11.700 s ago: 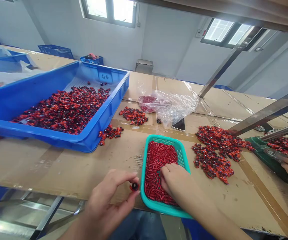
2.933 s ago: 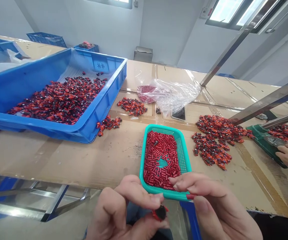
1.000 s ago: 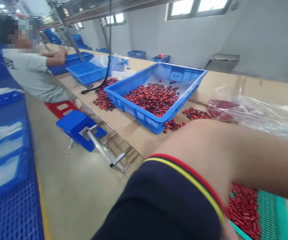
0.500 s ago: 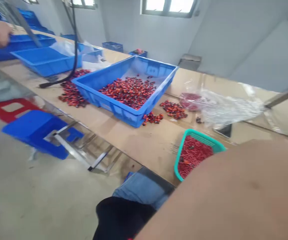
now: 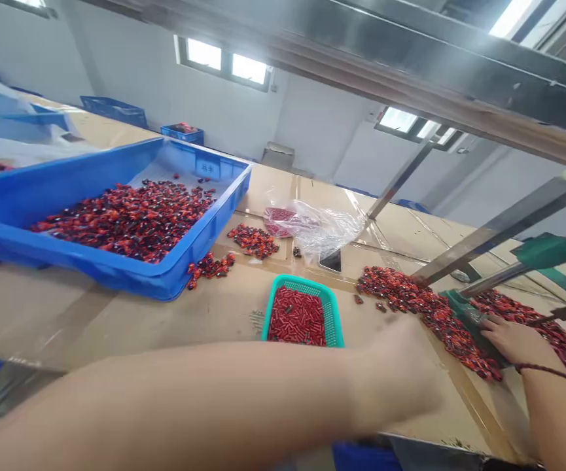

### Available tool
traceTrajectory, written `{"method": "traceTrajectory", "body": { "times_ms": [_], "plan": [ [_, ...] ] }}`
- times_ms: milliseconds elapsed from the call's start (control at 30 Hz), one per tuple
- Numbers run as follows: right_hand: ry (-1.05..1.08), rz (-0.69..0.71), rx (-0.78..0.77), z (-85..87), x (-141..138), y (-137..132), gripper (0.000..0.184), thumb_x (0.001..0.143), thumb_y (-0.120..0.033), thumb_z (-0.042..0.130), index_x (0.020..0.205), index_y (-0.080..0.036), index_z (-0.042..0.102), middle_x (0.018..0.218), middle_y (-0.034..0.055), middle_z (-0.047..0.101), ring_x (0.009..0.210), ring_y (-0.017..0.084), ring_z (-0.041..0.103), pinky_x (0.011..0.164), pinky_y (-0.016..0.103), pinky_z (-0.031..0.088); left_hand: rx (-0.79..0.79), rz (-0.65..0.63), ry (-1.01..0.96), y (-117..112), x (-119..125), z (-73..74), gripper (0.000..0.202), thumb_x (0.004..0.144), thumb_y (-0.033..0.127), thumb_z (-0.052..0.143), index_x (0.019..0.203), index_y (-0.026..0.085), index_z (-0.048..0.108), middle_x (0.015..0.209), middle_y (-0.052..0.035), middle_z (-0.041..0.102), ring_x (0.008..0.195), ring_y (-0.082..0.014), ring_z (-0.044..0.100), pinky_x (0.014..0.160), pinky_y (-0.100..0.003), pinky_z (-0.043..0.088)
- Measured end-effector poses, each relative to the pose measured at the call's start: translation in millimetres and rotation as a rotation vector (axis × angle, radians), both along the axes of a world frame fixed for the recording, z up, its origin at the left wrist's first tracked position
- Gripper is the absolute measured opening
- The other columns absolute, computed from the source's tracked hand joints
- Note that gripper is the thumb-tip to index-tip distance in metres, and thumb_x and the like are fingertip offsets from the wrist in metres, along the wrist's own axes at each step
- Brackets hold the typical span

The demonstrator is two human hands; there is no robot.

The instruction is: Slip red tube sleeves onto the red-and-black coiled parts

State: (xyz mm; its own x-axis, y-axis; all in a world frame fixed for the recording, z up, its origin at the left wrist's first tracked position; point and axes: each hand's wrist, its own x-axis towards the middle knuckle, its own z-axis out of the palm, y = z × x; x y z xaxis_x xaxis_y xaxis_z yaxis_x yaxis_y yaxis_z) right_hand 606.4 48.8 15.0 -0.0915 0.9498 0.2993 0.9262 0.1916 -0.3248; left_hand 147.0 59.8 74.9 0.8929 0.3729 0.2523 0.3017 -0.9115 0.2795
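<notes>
My left forearm stretches across the lower view, and my left hand (image 5: 403,369) is smeared by motion just right of the green basket (image 5: 334,320). Whatever its fingers hold is not visible. Small red rods (image 5: 297,317) fill that basket. At the right, my right hand (image 5: 515,337), with a dark braided band at the wrist, has its fingers bent over a dark green part (image 5: 476,324) beside a metal stand. Small red-and-black pieces (image 5: 424,307) lie heaped around this part, partly hidden by the hand.
A large blue crate (image 5: 175,278) of similar pieces stands at left. Smaller piles (image 5: 253,241), clear plastic wrap (image 5: 326,226) and a phone-like dark slab (image 5: 330,260) lie on the table. Slanted metal bars (image 5: 489,229) and an overhead beam (image 5: 410,72) cross the right side.
The view has swung right, bringing the heaped pieces, the metal stand and my right hand into sight. My left forearm now lies across the view, with its hand showing.
</notes>
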Motion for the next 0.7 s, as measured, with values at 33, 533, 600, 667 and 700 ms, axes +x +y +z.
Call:
{"method": "traceTrajectory", "body": {
  "times_ms": [33, 533, 600, 667, 700],
  "plan": [
    [0.089, 0.064, 0.022, -4.1, 0.4, 0.0, 0.027, 0.105, -0.038, 0.064, 0.088, -0.018, 0.069, 0.079, -0.0022, 0.069, 0.063, 0.009, 0.064, 0.057, 0.022, 0.056, 0.029, -0.007, 0.037, 12.0, -9.9, 0.2, 0.012, 0.086, 0.011, 0.081, 0.088, 0.018, 0.072, 0.094, -0.0054, 0.077, 0.094, -0.0224, 0.071, 0.087, -0.038, 0.056],
    [0.745, 0.458, -0.01, -26.3, 3.2, 0.7, 0.021, 0.101, -0.036, 0.071, 0.09, -0.018, 0.069, 0.087, -0.0002, 0.072, 0.07, 0.012, 0.067, 0.06, 0.025, 0.059, 0.076, 0.18, 0.227, 48.2, -102.3, -97.9, 0.005, 0.091, 0.016, 0.076, 0.086, 0.018, 0.073, 0.09, -0.0067, 0.076, 0.09, -0.0259, 0.068, 0.09, -0.042, 0.039],
    [0.731, 0.463, -0.01, -27.2, 5.4, 1.3, 0.023, 0.101, -0.036, 0.071, 0.089, -0.017, 0.069, 0.086, -0.0005, 0.071, 0.069, 0.011, 0.066, 0.061, 0.025, 0.059, 0.085, 0.181, 0.242, 49.3, -93.7, -105.2, 0.006, 0.089, 0.014, 0.077, 0.084, 0.016, 0.074, 0.088, -0.0093, 0.075, 0.087, -0.027, 0.067, 0.087, -0.042, 0.04],
    [0.716, 0.456, -0.012, -27.0, 4.2, 2.2, 0.023, 0.101, -0.037, 0.07, 0.088, -0.017, 0.069, 0.085, -0.0006, 0.071, 0.068, 0.011, 0.065, 0.06, 0.025, 0.058, 0.079, 0.192, 0.233, 50.6, -91.5, -108.9, 0.007, 0.09, 0.014, 0.075, 0.083, 0.015, 0.075, 0.087, -0.0109, 0.074, 0.084, -0.0277, 0.066, 0.085, -0.042, 0.041],
    [0.712, 0.448, -0.016, -26.1, 2.0, 2.8, 0.024, 0.1, -0.037, 0.071, 0.087, -0.018, 0.069, 0.084, -0.0008, 0.071, 0.067, 0.011, 0.064, 0.06, 0.025, 0.058, 0.07, 0.202, 0.217, 50.7, -92.4, -109.7, 0.008, 0.091, 0.013, 0.074, 0.083, 0.015, 0.075, 0.088, -0.0114, 0.074, 0.084, -0.028, 0.066, 0.085, -0.043, 0.042]
  ]
}}
